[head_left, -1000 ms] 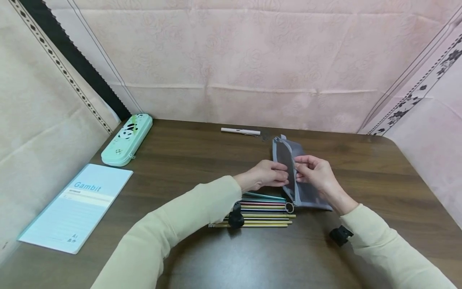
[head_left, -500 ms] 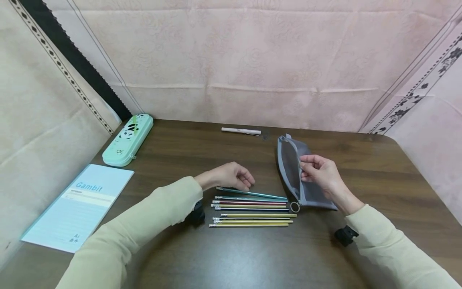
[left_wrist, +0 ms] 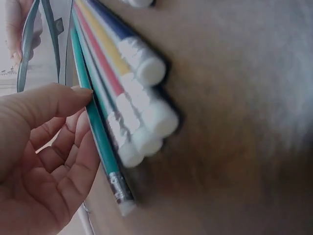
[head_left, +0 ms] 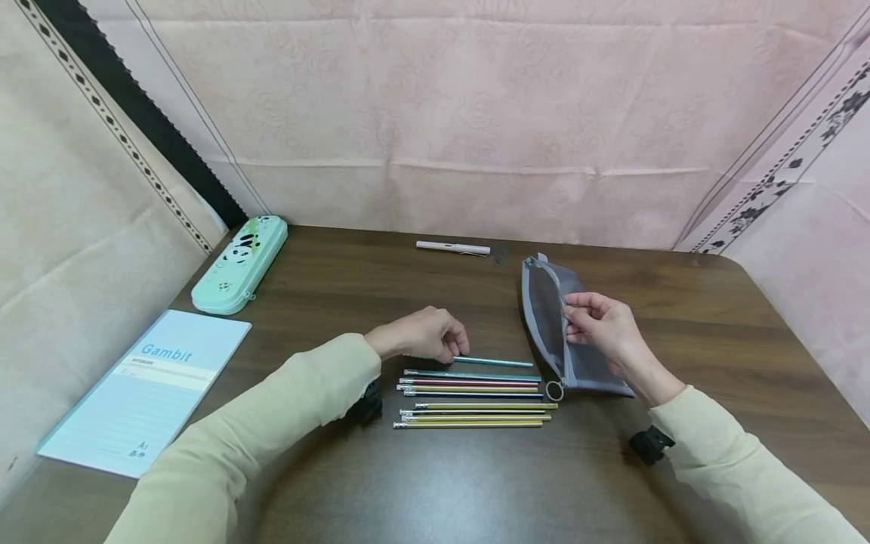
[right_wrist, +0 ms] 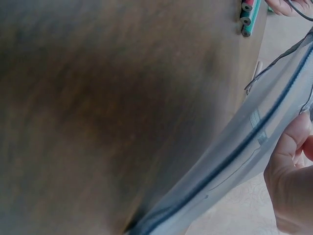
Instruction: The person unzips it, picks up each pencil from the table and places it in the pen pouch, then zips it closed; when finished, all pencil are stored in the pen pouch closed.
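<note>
My left hand [head_left: 430, 334] pinches a teal pencil [head_left: 495, 363] between thumb and fingers, close to its eraser end. In the left wrist view the pencil [left_wrist: 97, 128] runs past the thumb, its white eraser pointing down. Just nearer to me lies a row of pencils [head_left: 476, 385], teal, red, yellow and dark blue, with several yellowish pencils [head_left: 479, 417] below them. With its thumb and fingers my right hand [head_left: 605, 332] grips the edge of a grey zippered pencil pouch [head_left: 590, 372], whose mouth gapes toward the left. The pouch wall [right_wrist: 230, 152] fills much of the right wrist view's right side.
A white pen [head_left: 451, 247] lies at the table's far side. On the left are a mint pencil case [head_left: 239, 264] with a panda picture and a light blue notebook [head_left: 143, 393]. Cloth hangs behind the table [head_left: 435, 483].
My left hand has drawn back left from the pouch mouth to the pencils and now pinches a teal one. The right hand keeps its grip on the pouch, which shifted slightly right.
</note>
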`<control>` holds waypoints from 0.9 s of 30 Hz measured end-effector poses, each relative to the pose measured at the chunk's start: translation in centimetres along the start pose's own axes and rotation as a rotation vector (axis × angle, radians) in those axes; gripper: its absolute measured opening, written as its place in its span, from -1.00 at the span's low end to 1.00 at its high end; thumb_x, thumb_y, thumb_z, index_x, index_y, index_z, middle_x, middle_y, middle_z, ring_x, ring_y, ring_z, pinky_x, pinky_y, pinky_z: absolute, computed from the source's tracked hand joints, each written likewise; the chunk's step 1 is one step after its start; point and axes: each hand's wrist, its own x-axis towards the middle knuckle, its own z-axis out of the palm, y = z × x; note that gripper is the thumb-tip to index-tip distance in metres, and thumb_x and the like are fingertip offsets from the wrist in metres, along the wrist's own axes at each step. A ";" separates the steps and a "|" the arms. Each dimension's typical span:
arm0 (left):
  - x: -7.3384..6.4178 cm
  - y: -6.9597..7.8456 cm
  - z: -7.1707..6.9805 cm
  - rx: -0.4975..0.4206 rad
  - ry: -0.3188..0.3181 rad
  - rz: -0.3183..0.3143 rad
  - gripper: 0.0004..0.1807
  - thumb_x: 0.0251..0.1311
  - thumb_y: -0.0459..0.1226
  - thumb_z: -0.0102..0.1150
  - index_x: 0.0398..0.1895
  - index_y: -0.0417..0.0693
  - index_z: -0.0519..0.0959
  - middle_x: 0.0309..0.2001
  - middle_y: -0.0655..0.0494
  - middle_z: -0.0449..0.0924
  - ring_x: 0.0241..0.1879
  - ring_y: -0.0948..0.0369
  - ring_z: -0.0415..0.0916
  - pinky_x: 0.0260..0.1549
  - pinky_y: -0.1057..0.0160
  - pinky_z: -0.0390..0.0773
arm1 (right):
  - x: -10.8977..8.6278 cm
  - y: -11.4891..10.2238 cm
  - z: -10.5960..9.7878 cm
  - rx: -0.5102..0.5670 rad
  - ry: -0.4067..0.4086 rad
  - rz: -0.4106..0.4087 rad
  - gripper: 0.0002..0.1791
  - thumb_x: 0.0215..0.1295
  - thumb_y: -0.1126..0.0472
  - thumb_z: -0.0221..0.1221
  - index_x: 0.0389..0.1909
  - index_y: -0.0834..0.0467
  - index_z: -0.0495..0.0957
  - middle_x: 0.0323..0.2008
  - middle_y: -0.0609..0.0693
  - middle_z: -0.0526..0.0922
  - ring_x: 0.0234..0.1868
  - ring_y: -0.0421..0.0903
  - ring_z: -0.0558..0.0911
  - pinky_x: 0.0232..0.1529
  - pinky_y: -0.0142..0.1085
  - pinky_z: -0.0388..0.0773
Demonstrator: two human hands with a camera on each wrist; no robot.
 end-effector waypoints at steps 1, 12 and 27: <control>0.0 0.0 -0.2 0.011 0.004 -0.005 -0.81 0.06 -0.47 0.26 -0.32 -0.01 0.66 -0.38 0.21 0.61 -0.33 0.30 0.50 -0.26 0.36 0.53 | 0.0 0.0 0.0 0.001 -0.001 -0.001 -0.69 0.31 0.36 0.09 0.00 0.44 0.36 -0.54 -0.16 0.55 -0.55 -0.31 0.56 -0.46 -0.46 0.62; 1.2 0.8 -1.6 -0.451 -0.043 -0.106 -0.73 0.19 -0.41 0.13 -0.03 -0.26 0.53 -0.23 0.00 0.62 -0.32 0.27 0.52 -0.30 0.34 0.62 | 0.2 0.1 0.2 -0.009 -0.010 -0.009 -0.63 0.33 0.35 0.08 0.06 0.49 0.31 -0.53 -0.17 0.55 -0.54 -0.31 0.55 -0.45 -0.46 0.62; 5.9 5.6 2.1 -1.075 -0.039 -0.210 -0.50 0.28 -0.46 0.03 0.30 -0.31 0.27 0.15 -0.27 0.46 0.14 -0.02 0.46 0.13 0.14 0.46 | 0.2 0.0 1.1 -0.005 -0.034 0.009 -0.60 0.34 0.34 0.06 0.10 0.50 0.29 -0.51 -0.15 0.53 -0.53 -0.32 0.56 -0.42 -0.47 0.62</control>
